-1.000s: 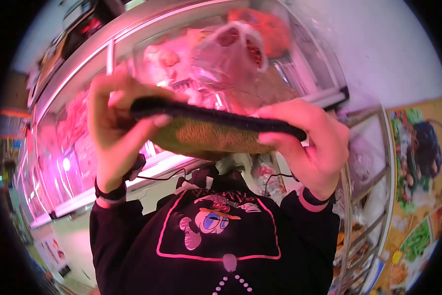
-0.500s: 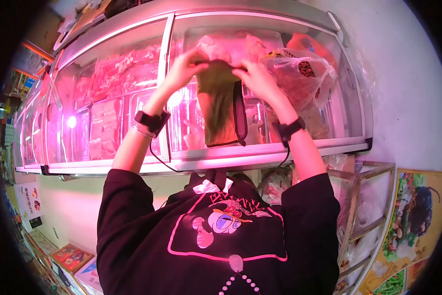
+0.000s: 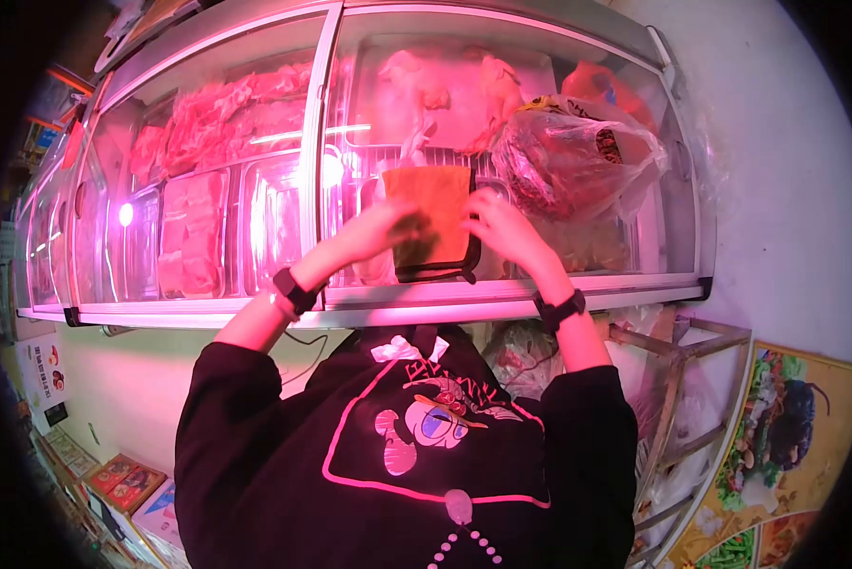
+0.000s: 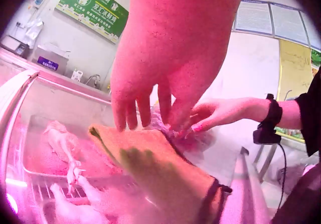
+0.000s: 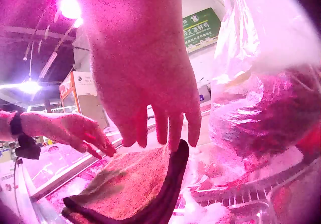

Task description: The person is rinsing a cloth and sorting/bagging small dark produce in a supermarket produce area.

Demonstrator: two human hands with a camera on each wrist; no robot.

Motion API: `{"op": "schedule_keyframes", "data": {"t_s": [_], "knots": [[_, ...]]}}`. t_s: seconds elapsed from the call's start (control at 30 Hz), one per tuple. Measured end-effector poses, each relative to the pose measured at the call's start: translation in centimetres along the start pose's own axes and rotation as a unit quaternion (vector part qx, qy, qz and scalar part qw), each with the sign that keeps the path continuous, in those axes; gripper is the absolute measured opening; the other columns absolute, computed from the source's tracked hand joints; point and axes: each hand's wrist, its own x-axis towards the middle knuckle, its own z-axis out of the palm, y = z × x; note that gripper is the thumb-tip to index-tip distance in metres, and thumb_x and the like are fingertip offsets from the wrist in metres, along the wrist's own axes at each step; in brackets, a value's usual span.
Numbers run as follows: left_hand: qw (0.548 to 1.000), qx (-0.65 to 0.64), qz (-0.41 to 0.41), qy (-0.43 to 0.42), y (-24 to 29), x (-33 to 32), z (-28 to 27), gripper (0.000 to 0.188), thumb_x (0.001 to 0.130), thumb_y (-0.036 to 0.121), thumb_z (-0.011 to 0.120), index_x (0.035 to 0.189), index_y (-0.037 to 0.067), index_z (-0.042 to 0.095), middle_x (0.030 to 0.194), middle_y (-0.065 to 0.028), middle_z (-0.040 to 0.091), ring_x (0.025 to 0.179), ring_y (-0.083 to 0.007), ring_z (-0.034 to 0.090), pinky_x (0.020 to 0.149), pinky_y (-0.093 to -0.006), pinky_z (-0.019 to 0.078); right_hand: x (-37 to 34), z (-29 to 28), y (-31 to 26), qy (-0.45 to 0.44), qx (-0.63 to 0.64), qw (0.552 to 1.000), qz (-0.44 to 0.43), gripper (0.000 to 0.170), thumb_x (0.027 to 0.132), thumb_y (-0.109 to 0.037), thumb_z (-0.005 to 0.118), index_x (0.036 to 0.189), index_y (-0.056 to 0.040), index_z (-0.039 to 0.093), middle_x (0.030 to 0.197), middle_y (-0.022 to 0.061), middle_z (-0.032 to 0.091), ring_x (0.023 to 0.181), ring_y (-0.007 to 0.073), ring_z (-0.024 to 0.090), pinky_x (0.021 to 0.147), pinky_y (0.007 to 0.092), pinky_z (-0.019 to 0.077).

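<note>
A folded orange towel (image 3: 433, 204) with dark edging lies on the glass top of a pink-lit meat case. My left hand (image 3: 393, 223) is over its left side, fingers pointing down and fairly straight, casting a shadow on it. In the left wrist view the left hand's fingertips (image 4: 122, 123) come right to the far edge of the towel. My right hand (image 3: 503, 228) is at the towel's right side. The right wrist view shows its straight fingers reaching down to the dark-edged border. Neither hand visibly grips the towel.
A clear plastic bag (image 3: 577, 161) of dark red contents sits to the right of the towel. Trays of meat (image 3: 193, 232) and plucked poultry (image 3: 412, 81) show through the glass. A metal rack (image 3: 677, 379) stands below on the right, beside a white wall (image 3: 777, 171).
The towel came down from close before the head camera onto the case. Half a second ago it hung longer, olive side showing; now it is shorter, orange side up. Both hands moved nearer the body.
</note>
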Motion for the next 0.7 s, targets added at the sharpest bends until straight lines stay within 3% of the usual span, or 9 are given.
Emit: {"op": "schedule_keyframes", "data": {"t_s": [0.07,0.1,0.2,0.27,0.4,0.47,0.6,0.63,0.7], "knots": [[0.971,0.172,0.054,0.16,-1.6,1.8,-1.0,0.023,0.079,0.006,0.059,0.1,0.0,0.054,0.096,-0.0178,0.057,0.091,-0.0359,0.056,0.078,-0.0417,0.0466,2.1,0.5,1.0,0.072,-0.058,0.996,-0.018,0.038,0.076,-0.016,0.065,0.112,-0.006,0.057,0.106,0.014,0.056,0.105,0.032,0.052,0.09,0.0418,0.042],[0.971,0.171,0.053,0.16,-2.4,2.3,-0.9,0.023,0.079,0.006,0.059,0.1,0.0,0.054,0.096,-0.0178,0.057,0.091,-0.0359,0.056,0.078,-0.0417,0.0466,3.0,0.9,1.4,0.146,-0.115,0.982,-0.037,0.044,0.076,-0.014,0.065,0.118,-0.0065,0.053,0.111,0.0144,0.055,0.106,0.033,0.051,0.091,0.043,0.0414],[0.936,0.26,0.021,0.236,-3.7,2.8,-0.2,0.022,0.076,0.002,0.057,0.097,0.0,0.052,0.098,-0.0191,0.054,0.092,-0.0378,0.054,0.079,-0.0434,0.0456,4.7,2.5,2.5,0.16,-0.152,0.974,-0.054,0.054,0.075,-0.011,0.065,0.125,-0.0069,0.045,0.118,0.0145,0.053,0.11,0.0338,0.05,0.093,0.0436,0.0404],[0.942,0.282,-0.054,0.174,-3.8,2.4,-0.1,0.021,0.075,0.003,0.056,0.096,0.001,0.052,0.094,-0.0187,0.055,0.091,-0.0373,0.055,0.079,-0.0443,0.0446,4.7,2.6,2.3,0.134,-0.128,0.982,-0.022,0.047,0.073,-0.007,0.063,0.118,-0.0057,0.051,0.111,0.0157,0.054,0.105,0.0338,0.051,0.091,0.0427,0.0411],[0.959,0.219,-0.042,0.174,-2.5,2.9,-1.2,0.022,0.075,0.005,0.057,0.096,0.002,0.052,0.092,-0.0181,0.055,0.089,-0.0372,0.055,0.076,-0.0455,0.045,3.0,1.1,-0.3,0.121,-0.123,0.985,-0.025,0.033,0.069,-0.003,0.061,0.102,-0.0047,0.056,0.097,0.0154,0.053,0.096,0.0334,0.051,0.084,0.042,0.0426],[0.982,0.16,-0.001,0.101,0.8,1.6,-1.1,0.027,0.072,0.002,0.058,0.098,0.002,0.052,0.084,-0.0153,0.052,0.085,-0.0359,0.054,0.075,-0.0425,0.0449,0.4,1.5,-1.6,0.132,-0.119,0.983,-0.038,0.028,0.07,-0.004,0.061,0.097,-0.0046,0.058,0.094,0.0149,0.053,0.094,0.0329,0.051,0.082,0.0417,0.0431],[0.977,0.194,0.034,-0.08,2.1,-1.9,1.3,0.024,0.074,0.013,0.062,0.095,0.004,0.054,0.092,-0.0165,0.055,0.087,-0.036,0.058,0.075,-0.046,0.0464,-5.0,4.0,-1.3,0.059,-0.092,0.994,-0.022,0.025,0.069,-0.005,0.061,0.094,-0.006,0.058,0.094,0.0119,0.051,0.095,0.0307,0.051,0.08,0.0416,0.0424],[0.968,0.203,0.025,-0.145,1.9,-2.0,1.6,0.026,0.074,0.017,0.064,0.095,0.004,0.055,0.092,-0.0159,0.055,0.088,-0.0359,0.058,0.076,-0.0455,0.0468,-5.9,4.3,-1.2,0.015,-0.075,0.997,-0.004,0.025,0.069,-0.005,0.061,0.094,-0.0071,0.058,0.094,0.0103,0.049,0.095,0.0294,0.051,0.08,0.0427,0.041],[0.969,0.179,-0.006,-0.168,2.5,-1.3,1.5,0.032,0.075,0.015,0.064,0.102,0.003,0.052,0.095,-0.0167,0.053,0.092,-0.0369,0.056,0.079,-0.0445,0.0453,-6.5,4.7,-1.3,0.049,-0.05,0.997,0.022,0.024,0.07,-0.006,0.062,0.094,-0.0073,0.058,0.094,0.0102,0.049,0.096,0.0286,0.051,0.081,0.0426,0.0407]]}}
